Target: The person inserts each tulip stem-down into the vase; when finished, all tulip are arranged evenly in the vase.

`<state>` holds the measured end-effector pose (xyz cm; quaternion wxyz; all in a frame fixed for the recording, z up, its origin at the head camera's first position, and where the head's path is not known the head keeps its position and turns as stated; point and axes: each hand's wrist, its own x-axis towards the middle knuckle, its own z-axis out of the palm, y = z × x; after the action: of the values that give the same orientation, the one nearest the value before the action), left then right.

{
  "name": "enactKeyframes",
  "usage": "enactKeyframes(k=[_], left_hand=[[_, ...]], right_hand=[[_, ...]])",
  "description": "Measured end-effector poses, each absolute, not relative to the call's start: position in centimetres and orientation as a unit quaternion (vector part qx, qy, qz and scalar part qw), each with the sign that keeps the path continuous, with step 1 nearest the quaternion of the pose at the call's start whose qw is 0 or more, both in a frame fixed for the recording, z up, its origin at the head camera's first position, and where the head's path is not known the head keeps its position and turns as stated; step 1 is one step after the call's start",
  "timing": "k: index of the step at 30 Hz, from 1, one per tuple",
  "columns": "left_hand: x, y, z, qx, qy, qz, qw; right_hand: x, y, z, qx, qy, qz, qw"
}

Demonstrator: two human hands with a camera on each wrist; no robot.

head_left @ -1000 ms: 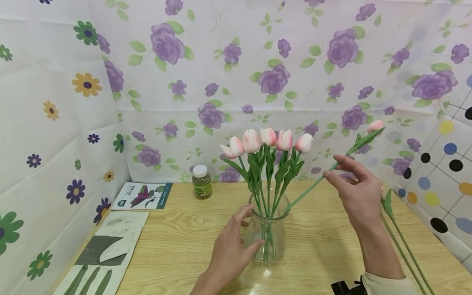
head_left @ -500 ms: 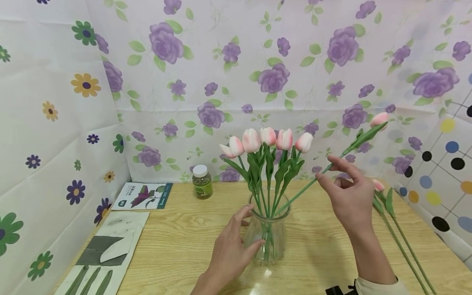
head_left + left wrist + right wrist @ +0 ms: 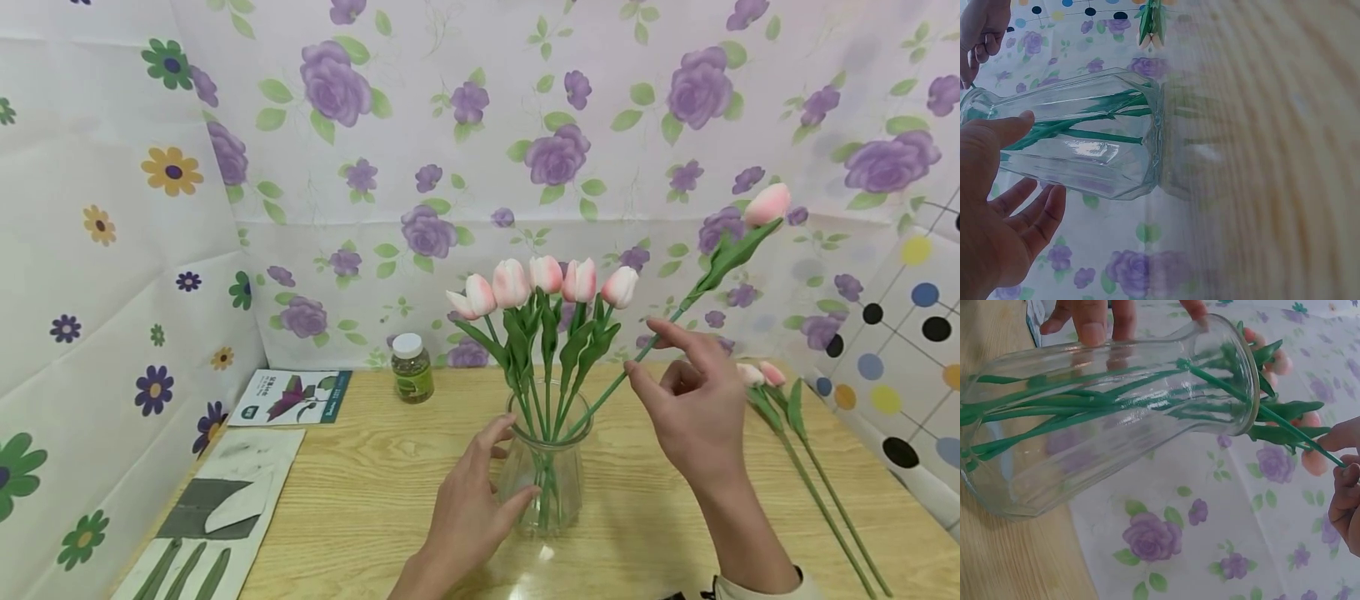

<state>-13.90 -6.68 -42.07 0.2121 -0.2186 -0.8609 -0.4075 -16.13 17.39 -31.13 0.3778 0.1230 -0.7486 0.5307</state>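
A clear glass vase (image 3: 566, 500) stands upright on the table, holding several pink-and-white tulips (image 3: 512, 285) with green stems. My left hand (image 3: 468, 500) is curved round the vase's left side, with thumb and fingertips on the glass in the right wrist and left wrist views. My right hand (image 3: 701, 408) pinches the stem of another tulip (image 3: 723, 262) between thumb and index finger, to the right of the vase. That tulip leans up and right. Its stem's lower end is inside the vase mouth, well above the bottom, as the right wrist view (image 3: 1210, 378) shows.
Two more tulips (image 3: 813, 483) lie on the wooden table (image 3: 360, 492) at the right. A small jar with a white lid (image 3: 411, 371) stands at the back. A printed card (image 3: 288, 398) and a picture sheet (image 3: 213, 508) lie at the left. Patterned sheets surround the table.
My right hand has moved left with the tulip, whose bloom has risen and whose stem end has gone further into the vase mouth. My left hand stays at the vase.
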Motion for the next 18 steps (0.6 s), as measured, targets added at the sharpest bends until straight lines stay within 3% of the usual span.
enactKeyframes(k=[18], left_hand=[[-13.9, -6.7, -42.1, -0.223, -0.860, -0.407, 0.214]], right_hand=[[-15.6, 15.6, -32.0, 0.218, -0.778, 0.390, 0.442]])
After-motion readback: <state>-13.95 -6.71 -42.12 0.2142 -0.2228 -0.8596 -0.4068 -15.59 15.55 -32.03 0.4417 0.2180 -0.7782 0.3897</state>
